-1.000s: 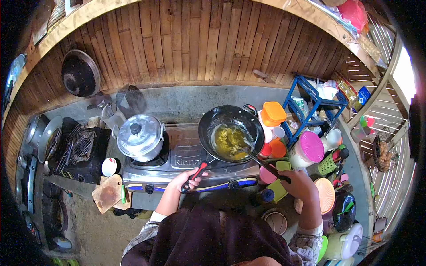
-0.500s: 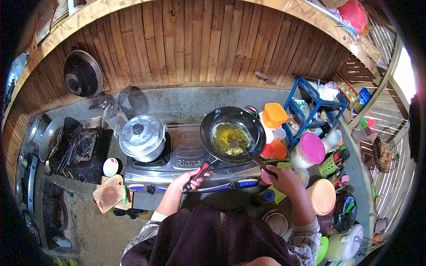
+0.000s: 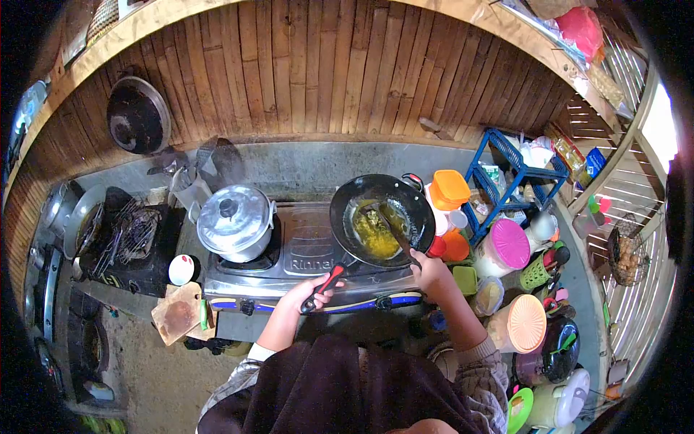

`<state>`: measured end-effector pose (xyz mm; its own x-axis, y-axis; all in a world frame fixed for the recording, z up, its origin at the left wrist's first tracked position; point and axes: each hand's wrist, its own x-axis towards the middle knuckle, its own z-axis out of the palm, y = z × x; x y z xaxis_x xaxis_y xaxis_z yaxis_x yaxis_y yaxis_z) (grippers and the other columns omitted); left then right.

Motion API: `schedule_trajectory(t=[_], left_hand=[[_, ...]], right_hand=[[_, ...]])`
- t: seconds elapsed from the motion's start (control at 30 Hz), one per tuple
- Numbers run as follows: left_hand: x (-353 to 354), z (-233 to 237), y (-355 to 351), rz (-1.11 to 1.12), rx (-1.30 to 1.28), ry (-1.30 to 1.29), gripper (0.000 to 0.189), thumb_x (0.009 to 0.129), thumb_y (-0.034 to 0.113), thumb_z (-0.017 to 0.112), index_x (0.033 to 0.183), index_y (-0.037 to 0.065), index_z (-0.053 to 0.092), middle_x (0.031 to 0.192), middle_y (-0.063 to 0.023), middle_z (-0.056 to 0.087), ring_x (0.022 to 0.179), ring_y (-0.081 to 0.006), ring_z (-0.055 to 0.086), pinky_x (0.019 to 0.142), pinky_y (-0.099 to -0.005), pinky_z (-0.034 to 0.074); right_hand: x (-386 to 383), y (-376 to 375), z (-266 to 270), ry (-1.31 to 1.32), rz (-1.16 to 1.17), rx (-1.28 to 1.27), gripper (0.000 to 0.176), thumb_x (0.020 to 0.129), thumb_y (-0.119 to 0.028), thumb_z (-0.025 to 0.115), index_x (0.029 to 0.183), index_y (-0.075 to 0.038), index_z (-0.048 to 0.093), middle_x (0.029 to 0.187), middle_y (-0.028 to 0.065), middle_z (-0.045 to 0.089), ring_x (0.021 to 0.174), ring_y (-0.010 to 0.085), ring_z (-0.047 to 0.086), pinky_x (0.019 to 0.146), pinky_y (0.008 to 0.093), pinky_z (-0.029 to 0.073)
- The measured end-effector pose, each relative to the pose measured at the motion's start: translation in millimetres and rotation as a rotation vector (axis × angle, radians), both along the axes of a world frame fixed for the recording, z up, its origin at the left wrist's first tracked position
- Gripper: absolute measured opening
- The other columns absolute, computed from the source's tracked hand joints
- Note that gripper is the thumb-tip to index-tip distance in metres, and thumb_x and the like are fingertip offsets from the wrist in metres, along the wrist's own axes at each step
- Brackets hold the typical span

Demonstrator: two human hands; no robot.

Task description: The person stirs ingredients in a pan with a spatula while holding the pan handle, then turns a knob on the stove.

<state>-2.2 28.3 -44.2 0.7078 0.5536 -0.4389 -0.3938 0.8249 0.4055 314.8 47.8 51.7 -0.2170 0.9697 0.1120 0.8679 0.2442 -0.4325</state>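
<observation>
A black wok (image 3: 345, 210) sits on the right side of the silver stove (image 3: 303, 242), with yellow liquid and some food (image 3: 377, 242) inside. My left hand (image 3: 309, 295) is wrapped round the wok's red and black handle (image 3: 331, 281). In my right hand (image 3: 431, 276) is a dark spatula (image 3: 402, 241), which slants down into the wok, its blade near the middle of the yellow liquid. A lidded silver pot (image 3: 237, 224) stands on the left burner.
Left of the stove are a white cup (image 3: 181, 270), a cutting board (image 3: 177, 315) with a green-handled knife (image 3: 203, 314), and a black grill stove (image 3: 134, 246). Rightward stand an orange container (image 3: 450, 189), a blue rack (image 3: 499, 181) and a pink-lidded tub (image 3: 508, 244).
My right hand has moved left and a little up, and the spatula's blade has shifted up and away from me within the wok. My left hand keeps its hold on the handle.
</observation>
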Motion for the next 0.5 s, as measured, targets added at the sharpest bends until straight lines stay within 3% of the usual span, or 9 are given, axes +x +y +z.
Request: schedule_trajectory(t=[0.07, 0.13, 0.33, 0.5], left_hand=[[-0.2, -1.1, 0.3, -0.007, -0.003, -0.003, 0.045, 0.093, 0.04, 0.041, 0.122, 0.005, 0.045, 0.065, 0.0037, 0.042, 0.043, -0.001, 0.033, 0.036, -0.0139, 0.026], [0.2, -0.9, -0.4, 0.008, -0.01, -0.007, 0.045, 0.093, 0.04, 0.041, 0.121, 0.005, 0.045, 0.065, 0.0037, 0.043, 0.043, -0.0011, 0.033, 0.036, -0.014, 0.026], [0.9, -0.6, -0.3, -0.01, 0.023, -0.014, 0.047, 0.094, 0.04, 0.041, 0.123, 0.004, 0.044, 0.065, 0.0031, 0.043, 0.043, -0.0016, 0.033, 0.036, -0.0143, 0.026], [3.0, 5.8, -2.6, -0.003, 0.054, 0.061, 0.049, 0.094, 0.041, 0.039, 0.125, 0.003, 0.043, 0.065, 0.0034, 0.043, 0.043, -0.0016, 0.032, 0.037, -0.0149, 0.025]], right_hand=[[6.9, -0.9, -9.3, 0.01, 0.0, 0.024, 0.035, 0.08, -0.014, 0.058, 0.113, -0.004, 0.056, 0.084, 0.0252, 0.06, 0.076, 0.0405, 0.059, 0.068, 0.0434, 0.048], [13.9, -4.5, -12.8, -0.055, -0.042, 0.005, 0.041, 0.081, -0.026, 0.057, 0.12, -0.014, 0.053, 0.084, 0.0257, 0.061, 0.08, 0.0411, 0.06, 0.074, 0.0491, 0.047], [19.3, -41.5, 49.4, -0.013, -0.011, -0.129, 0.034, 0.082, -0.025, 0.057, 0.113, -0.013, 0.056, 0.093, 0.0199, 0.063, 0.087, 0.0397, 0.059, 0.079, 0.049, 0.047], [33.3, -67.3, 71.6, -0.085, -0.006, -0.103, 0.03, 0.083, -0.023, 0.056, 0.11, -0.012, 0.058, 0.088, 0.0206, 0.063, 0.081, 0.0396, 0.06, 0.073, 0.0478, 0.047]])
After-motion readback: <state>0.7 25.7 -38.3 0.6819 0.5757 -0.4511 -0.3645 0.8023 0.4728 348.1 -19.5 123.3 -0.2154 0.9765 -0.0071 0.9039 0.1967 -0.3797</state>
